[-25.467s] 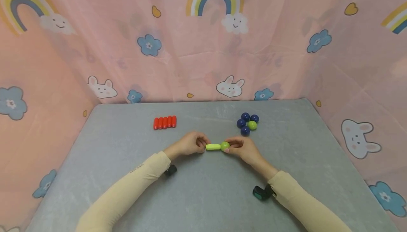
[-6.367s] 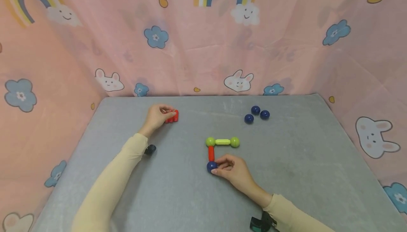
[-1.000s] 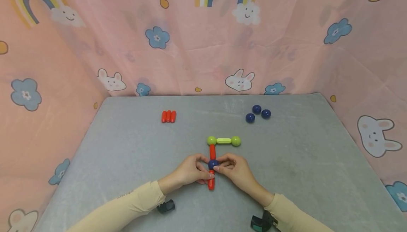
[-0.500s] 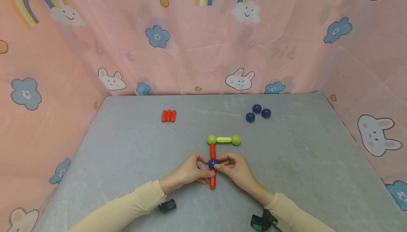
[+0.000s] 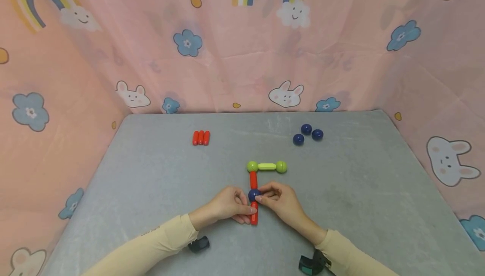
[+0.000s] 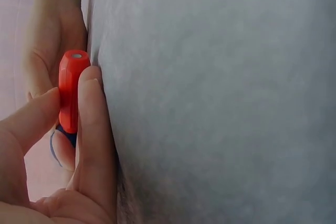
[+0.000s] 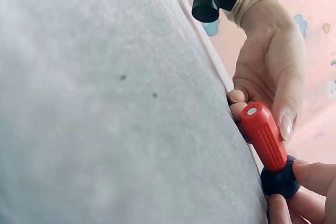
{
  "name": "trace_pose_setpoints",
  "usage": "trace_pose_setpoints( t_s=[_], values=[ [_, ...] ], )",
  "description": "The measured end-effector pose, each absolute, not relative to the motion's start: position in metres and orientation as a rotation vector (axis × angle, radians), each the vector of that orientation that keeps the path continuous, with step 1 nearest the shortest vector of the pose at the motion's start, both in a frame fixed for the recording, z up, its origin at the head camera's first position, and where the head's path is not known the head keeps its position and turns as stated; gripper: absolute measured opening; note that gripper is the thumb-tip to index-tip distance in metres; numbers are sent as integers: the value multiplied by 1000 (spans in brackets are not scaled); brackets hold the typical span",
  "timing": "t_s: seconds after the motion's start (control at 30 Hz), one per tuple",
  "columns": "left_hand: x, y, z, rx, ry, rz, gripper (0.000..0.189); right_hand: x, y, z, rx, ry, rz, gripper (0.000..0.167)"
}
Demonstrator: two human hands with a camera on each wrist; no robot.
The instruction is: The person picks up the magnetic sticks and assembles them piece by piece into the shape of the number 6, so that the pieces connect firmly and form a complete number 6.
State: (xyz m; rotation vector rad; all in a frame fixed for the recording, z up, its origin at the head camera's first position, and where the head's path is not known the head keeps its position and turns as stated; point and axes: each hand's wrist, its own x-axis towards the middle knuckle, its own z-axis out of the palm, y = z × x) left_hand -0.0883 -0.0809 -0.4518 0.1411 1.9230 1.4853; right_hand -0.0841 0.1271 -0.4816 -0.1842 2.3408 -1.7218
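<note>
My left hand (image 5: 228, 204) pinches the near red rod (image 5: 254, 218) between thumb and fingers; my right hand (image 5: 281, 199) pinches the glossy blue ball (image 5: 252, 194) touching its far end. The rod is faceted and grooved, tipped with a silvery disc (image 7: 252, 111). Beyond the ball, the far red rod (image 5: 253, 180) reaches a shiny green ball (image 5: 252, 166) on the mottled grey surface (image 5: 360, 183).

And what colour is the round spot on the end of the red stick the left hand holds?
The round spot is whitish grey, clearest in the right wrist view.
</note>
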Motion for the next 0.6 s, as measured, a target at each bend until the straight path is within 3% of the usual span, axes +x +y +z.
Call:
trace_pose_setpoints(
  t_s=[0.6],
  values=[
    [-87, -78, -452, 170, 1917, 1496, 20, -84, 127, -481, -187, 2342, -1724, 27]
  ],
)
